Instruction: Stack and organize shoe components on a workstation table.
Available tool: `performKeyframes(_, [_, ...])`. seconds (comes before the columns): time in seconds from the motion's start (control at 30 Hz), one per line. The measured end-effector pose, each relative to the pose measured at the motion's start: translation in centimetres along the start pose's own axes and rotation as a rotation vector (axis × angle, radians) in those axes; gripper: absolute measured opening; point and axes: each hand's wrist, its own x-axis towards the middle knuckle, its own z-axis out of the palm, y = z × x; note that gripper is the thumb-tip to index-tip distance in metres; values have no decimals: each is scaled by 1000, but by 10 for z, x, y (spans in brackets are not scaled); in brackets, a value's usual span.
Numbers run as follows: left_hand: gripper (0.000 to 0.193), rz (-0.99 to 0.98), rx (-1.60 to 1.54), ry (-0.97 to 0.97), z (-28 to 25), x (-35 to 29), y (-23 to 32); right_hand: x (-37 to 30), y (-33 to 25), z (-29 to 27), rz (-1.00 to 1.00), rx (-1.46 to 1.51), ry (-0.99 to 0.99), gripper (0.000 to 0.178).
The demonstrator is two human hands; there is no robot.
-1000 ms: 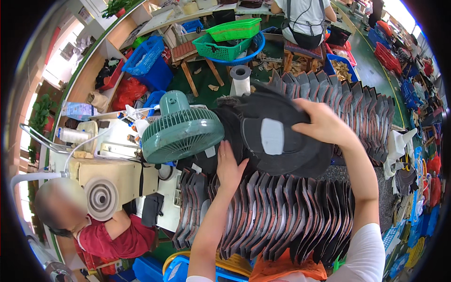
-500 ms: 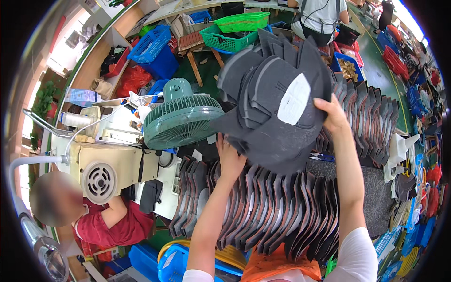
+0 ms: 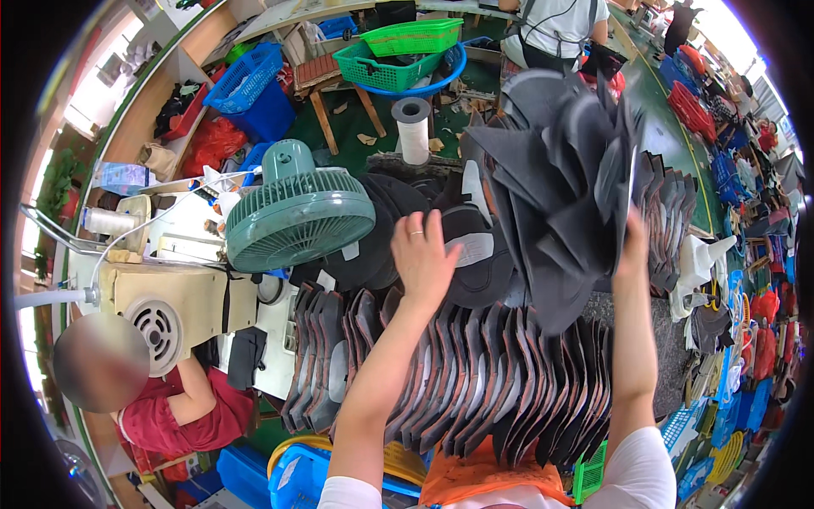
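Note:
My right hand (image 3: 632,246) grips the right edge of a thick bundle of dark grey shoe-upper pieces (image 3: 560,195). The bundle is tilted up, its layers fanned and partly blurred, and it hides some of my fingers. To its left, my left hand (image 3: 422,259) is empty, fingers spread, above more dark flat pieces (image 3: 487,276), one with a pale oval patch. Below both hands runs a long row of dark upper pieces with reddish-brown edges (image 3: 458,373), standing close together on the table. Another such row (image 3: 674,212) stands at the right.
A green fan (image 3: 301,212) stands left of my left hand. Behind the pieces is a white thread spool (image 3: 413,131). A person in a red shirt (image 3: 195,399) sits beside a beige machine (image 3: 174,305). Green baskets (image 3: 390,68) stand far back; blue tubs (image 3: 297,479) lie near my left side.
The bundle has swung to the right and tipped more upright in my right hand. My left hand has come off it and opened. The spool and flat pieces behind it now show.

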Motion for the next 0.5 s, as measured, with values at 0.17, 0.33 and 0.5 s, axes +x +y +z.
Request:
performKeyframes(0.17, [80,-247,125,21,20,-6,-31,-59,106,3,417,197,357,42])
performKeyframes(0.33, [73,-227,87,-162,19,-5,-43,-53,136,18,393,-63,489,52])
performKeyframes(0.5, [60,-133,133,-137,5,-4,-62,-52,106,42,367,-77,613,50])
